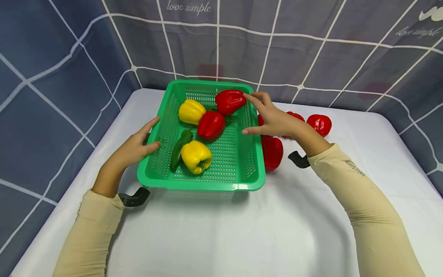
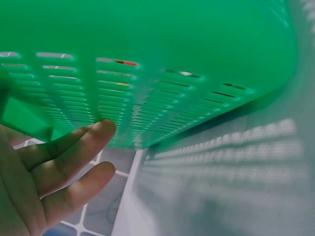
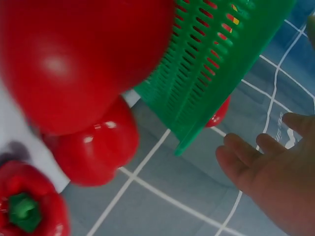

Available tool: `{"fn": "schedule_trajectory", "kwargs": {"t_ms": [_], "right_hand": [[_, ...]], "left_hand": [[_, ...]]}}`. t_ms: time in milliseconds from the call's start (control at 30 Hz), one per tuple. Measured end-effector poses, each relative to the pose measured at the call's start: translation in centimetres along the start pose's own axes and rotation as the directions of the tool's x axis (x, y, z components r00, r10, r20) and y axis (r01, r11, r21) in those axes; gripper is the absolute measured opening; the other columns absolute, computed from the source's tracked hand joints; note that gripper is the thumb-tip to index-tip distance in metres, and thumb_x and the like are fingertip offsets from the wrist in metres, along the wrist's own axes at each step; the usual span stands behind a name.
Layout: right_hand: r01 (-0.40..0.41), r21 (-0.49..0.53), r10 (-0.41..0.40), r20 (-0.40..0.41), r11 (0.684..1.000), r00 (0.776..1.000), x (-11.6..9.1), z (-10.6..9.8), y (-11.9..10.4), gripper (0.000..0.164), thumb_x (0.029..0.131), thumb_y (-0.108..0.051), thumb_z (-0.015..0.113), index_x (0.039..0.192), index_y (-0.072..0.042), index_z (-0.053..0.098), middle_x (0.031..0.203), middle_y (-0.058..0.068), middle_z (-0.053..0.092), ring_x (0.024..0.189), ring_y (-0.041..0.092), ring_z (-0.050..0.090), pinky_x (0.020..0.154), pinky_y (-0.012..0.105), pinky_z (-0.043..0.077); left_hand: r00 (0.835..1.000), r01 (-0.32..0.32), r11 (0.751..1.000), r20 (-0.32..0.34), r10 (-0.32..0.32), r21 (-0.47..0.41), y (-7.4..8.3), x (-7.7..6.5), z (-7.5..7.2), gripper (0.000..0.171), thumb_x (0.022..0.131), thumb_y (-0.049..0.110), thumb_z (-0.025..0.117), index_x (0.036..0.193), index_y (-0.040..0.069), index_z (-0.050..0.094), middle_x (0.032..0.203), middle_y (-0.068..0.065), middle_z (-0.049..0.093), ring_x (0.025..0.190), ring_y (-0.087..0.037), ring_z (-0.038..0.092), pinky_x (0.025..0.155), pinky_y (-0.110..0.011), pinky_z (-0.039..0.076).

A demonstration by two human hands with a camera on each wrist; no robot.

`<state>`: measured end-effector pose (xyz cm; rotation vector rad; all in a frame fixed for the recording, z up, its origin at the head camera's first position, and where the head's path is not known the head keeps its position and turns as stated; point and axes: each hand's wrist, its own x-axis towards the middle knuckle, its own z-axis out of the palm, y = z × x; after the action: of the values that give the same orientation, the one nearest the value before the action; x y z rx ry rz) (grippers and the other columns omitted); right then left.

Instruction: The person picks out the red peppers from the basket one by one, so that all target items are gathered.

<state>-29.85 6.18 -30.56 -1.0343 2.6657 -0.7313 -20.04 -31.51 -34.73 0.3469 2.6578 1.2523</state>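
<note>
- Two red peppers (image 1: 211, 126), two yellow peppers (image 1: 196, 156), one green vegetable (image 1: 180, 150) contained in a green basket (image 1: 200, 184)
- At least four loose red peppers (image 1: 272, 154) seen right of it
- Left hand (image 1: 133, 148), right hand (image 1: 271, 117): grips spread wide beside its rims
- Desk (image 1: 221, 238) exposed before its near edge

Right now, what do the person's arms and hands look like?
The left hand and right hand are bare. Both arms wear beige sleeves, the right one with small dark lettering near its cuff. A curved black piece shows at each wrist.
</note>
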Motion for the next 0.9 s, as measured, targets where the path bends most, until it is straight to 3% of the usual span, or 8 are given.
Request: {"fn": "schedule_trajectory", "kwargs": {"t_ms": [200, 367, 533, 700, 800, 900], "right_hand": [[0.019, -0.087, -0.020, -0.015, 0.996, 1.000, 3.4, -0.4, -0.4, 0.097, 0.077, -0.034, 0.071, 0.147, -0.013, 0.008, 0.146, 0.019, 0.004, 0.132, 0.039, 0.021, 0.104, 0.052, 0.028], [-0.016, -0.085, 0.014, -0.023, 0.996, 1.000, 5.4, -0.1, 0.1, 0.096, 0.078, -0.031, 0.071, 0.148, -0.012, 0.007, 0.145, 0.021, 0.003, 0.134, 0.042, 0.016, 0.105, 0.054, 0.024], [-0.046, -0.097, 0.045, -0.018, 0.994, 0.999, 6.2, 1.1, 0.2, 0.096, 0.077, -0.037, 0.070, 0.148, -0.013, 0.009, 0.146, 0.020, 0.005, 0.134, 0.040, 0.015, 0.105, 0.055, 0.023], [-0.011, -0.181, 0.004, -0.039, 0.983, 0.999, 6.5, 2.1, -1.3, 0.093, 0.076, -0.044, 0.069, 0.147, -0.014, 0.016, 0.145, 0.019, 0.015, 0.131, 0.039, 0.017, 0.103, 0.057, 0.019], [0.023, -0.240, -0.023, 0.000, 0.971, 1.000, 6.7, 3.0, -2.5, 0.093, 0.075, -0.045, 0.069, 0.146, -0.012, 0.019, 0.140, 0.019, 0.022, 0.128, 0.037, 0.020, 0.101, 0.054, 0.022], [0.031, -0.280, -0.004, 0.095, 0.959, 0.996, 7.3, 3.9, -3.7, 0.095, 0.075, -0.048, 0.068, 0.146, -0.011, 0.017, 0.140, 0.018, 0.023, 0.126, 0.034, 0.022, 0.101, 0.050, 0.026]], "left_hand": [[1.000, 0.006, 1.000, 0.001, -0.006, -0.006, -0.2, 0.0, -0.1, 0.073, 0.089, 0.016, 0.045, 0.148, 0.015, 0.002, 0.127, -0.032, 0.044, 0.102, -0.037, 0.054, 0.079, -0.039, 0.047], [1.000, 0.015, 1.000, -0.006, -0.015, 0.010, -0.3, 0.0, -0.2, 0.073, 0.089, 0.017, 0.046, 0.148, 0.016, 0.003, 0.128, -0.031, 0.045, 0.102, -0.037, 0.055, 0.080, -0.041, 0.047], [1.000, 0.025, 1.000, 0.002, -0.025, 0.015, -0.5, 0.1, 0.0, 0.073, 0.089, 0.017, 0.046, 0.148, 0.017, 0.003, 0.130, -0.030, 0.045, 0.102, -0.036, 0.055, 0.080, -0.041, 0.047], [1.000, 0.025, 1.000, 0.002, -0.025, 0.014, -0.6, 0.2, 0.0, 0.074, 0.089, 0.018, 0.046, 0.148, 0.018, 0.003, 0.139, -0.028, 0.036, 0.113, -0.039, 0.050, 0.086, -0.047, 0.045], [0.999, 0.035, 0.999, -0.003, -0.035, 0.022, -0.5, 0.0, -0.2, 0.074, 0.089, 0.020, 0.047, 0.148, 0.020, 0.003, 0.140, -0.027, 0.034, 0.115, -0.039, 0.048, 0.088, -0.049, 0.043], [0.999, 0.041, 0.999, -0.010, -0.041, 0.028, -0.5, 0.0, -0.5, 0.074, 0.089, 0.021, 0.048, 0.148, 0.022, 0.003, 0.137, -0.027, 0.039, 0.111, -0.037, 0.051, 0.087, -0.048, 0.043]]}}
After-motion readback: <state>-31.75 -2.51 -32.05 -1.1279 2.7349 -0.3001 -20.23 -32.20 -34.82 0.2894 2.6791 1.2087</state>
